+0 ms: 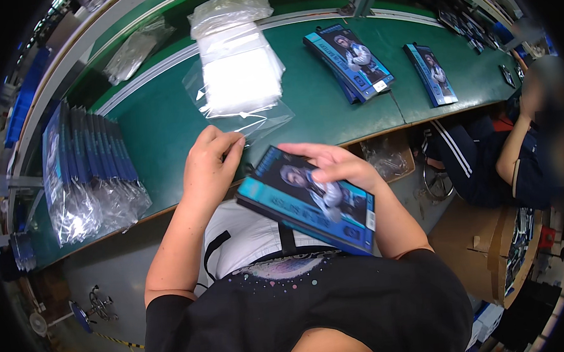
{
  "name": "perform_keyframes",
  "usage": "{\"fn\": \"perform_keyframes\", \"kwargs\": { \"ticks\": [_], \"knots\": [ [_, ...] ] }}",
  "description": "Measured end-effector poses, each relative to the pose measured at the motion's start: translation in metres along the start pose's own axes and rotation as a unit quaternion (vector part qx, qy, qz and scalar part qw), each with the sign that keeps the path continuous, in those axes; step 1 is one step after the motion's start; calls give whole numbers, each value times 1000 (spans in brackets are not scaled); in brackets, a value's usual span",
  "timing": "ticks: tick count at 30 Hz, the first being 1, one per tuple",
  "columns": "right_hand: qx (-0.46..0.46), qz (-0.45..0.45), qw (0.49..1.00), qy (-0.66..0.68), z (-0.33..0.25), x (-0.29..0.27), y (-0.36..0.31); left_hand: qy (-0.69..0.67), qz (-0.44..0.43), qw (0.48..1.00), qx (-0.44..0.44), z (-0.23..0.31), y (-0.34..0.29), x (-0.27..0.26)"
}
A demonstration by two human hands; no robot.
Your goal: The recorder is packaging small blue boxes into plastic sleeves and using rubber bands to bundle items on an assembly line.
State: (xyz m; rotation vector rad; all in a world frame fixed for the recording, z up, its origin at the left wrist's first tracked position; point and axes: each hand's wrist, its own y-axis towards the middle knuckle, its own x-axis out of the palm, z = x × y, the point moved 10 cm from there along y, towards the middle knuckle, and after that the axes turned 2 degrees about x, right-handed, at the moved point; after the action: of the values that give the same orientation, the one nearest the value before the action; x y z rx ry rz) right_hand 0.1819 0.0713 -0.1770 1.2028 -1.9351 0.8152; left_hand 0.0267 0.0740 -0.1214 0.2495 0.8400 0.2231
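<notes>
My right hand [342,165] is closed around a flat blue and black box [308,197] with a printed figure on its front, held tilted in front of my body. Its thumb lies across the front face. My left hand [212,159] pinches the edge of a clear plastic bag [260,121] at the near side of a stack of bags [235,73] on the green table [164,112]. The bag's film spreads out from the stack toward my fingers.
Bagged boxes [92,147] stand in a row at the left. Stacked boxes [352,62] and a single box [431,74] lie to the right. Another person [516,144] sits at the far right, near a large cardboard carton [483,242]. Loose plastic bags [138,48] lie behind.
</notes>
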Motion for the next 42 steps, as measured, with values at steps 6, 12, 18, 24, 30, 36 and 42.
{"fn": "perform_keyframes", "kwargs": {
  "ticks": [6, 12, 18, 24, 30, 36, 42],
  "knots": [
    [13, 45, 997, -54, -8, -10, 29, -75, 17, 995, -56, -27, -12, -12],
    [-9, 134, 980, -147, -3, -20, 20, -266, 6, 945, -189, -58, -21, -5],
    [-128, 165, 948, -239, -11, -12, 24, -137, -60, 985, -87, -40, -8, -16],
    [-209, 176, 915, -297, -13, 10, 20, -57, -66, 996, -34, -18, -7, -20],
    [-245, 208, 885, -337, -13, 12, 14, -30, 6, 999, 28, -1, -11, -27],
    [-229, 216, 886, -341, -17, 11, 14, 64, -39, 988, 136, 16, -19, -24],
    [-287, 198, 878, -327, -25, 18, 4, -208, -26, 976, -62, -20, -23, -20]
  ]
}}
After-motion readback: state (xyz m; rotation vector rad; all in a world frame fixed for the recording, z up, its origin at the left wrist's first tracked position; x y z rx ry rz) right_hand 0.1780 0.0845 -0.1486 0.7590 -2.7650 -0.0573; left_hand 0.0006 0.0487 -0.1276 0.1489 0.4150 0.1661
